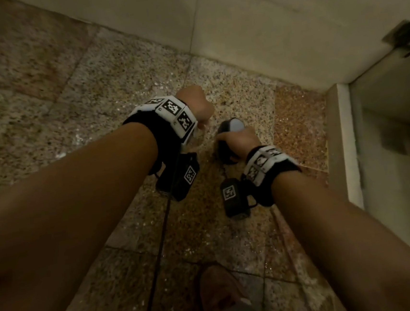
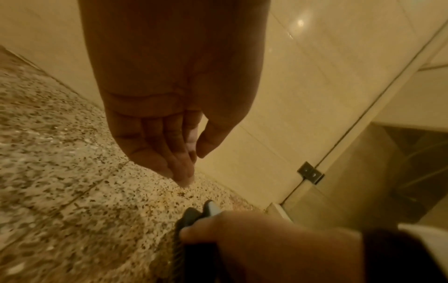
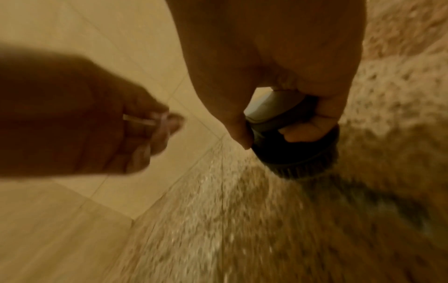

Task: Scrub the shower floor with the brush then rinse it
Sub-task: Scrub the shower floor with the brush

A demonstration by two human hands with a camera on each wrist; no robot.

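My right hand (image 1: 235, 141) grips a round scrub brush (image 1: 231, 127) with a dark body and a pale grey top. In the right wrist view my fingers (image 3: 305, 132) curl around the brush (image 3: 290, 153), and its bristles point down at the wet speckled stone shower floor (image 1: 93, 96); the picture is blurred there. My left hand (image 1: 202, 120) hangs just left of the brush and above it. In the left wrist view its fingers (image 2: 179, 164) are loosely curled and hold nothing, with the brush (image 2: 194, 216) below them.
Beige wall tiles (image 1: 261, 19) meet the floor behind the hands. A raised curb (image 1: 343, 142) and a glass door with a metal hinge (image 1: 405, 38) close off the right side. My foot (image 1: 219, 294) stands on the floor at the bottom. A thin black cable (image 1: 162, 247) hangs from my left wrist.
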